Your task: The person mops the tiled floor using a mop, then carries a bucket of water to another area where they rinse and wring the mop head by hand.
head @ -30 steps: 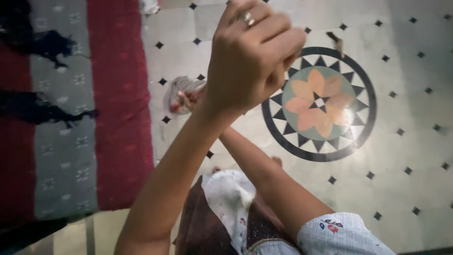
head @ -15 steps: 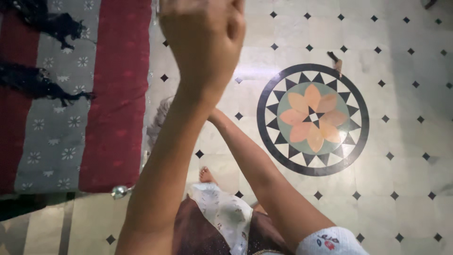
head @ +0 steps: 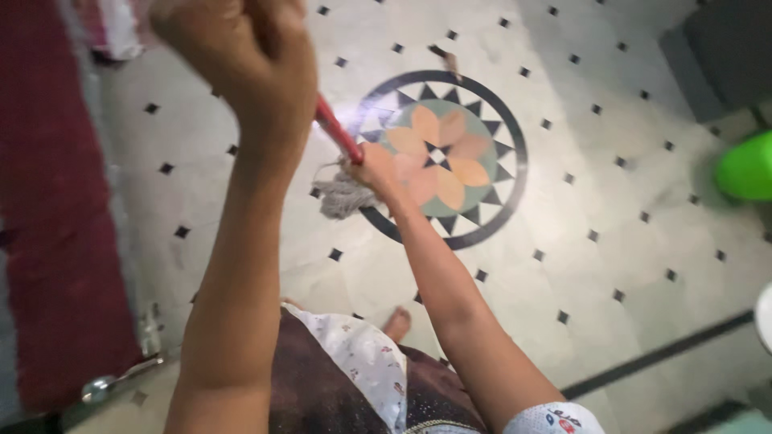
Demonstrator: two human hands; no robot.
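Observation:
A mop with a red handle [head: 338,133] and a grey string head [head: 344,197] rests on the tiled floor. My left hand [head: 245,60] is raised close to the camera, closed around the upper part of the handle. My right hand [head: 378,170] is lower down, gripping the handle just above the mop head. The mop head lies at the left rim of a round floor medallion [head: 450,153] with an orange flower in a black star ring.
A red and grey patterned rug or mattress [head: 48,241] runs along the left. A bright green object [head: 744,167] sits at the right edge. My bare foot [head: 396,324] shows below. A metal spoon-like thing [head: 100,387] lies bottom left.
The view swung right and the rug slid left. My left hand moved left and up. The red handle and mop head, hidden before, now show, with the right hand on the handle.

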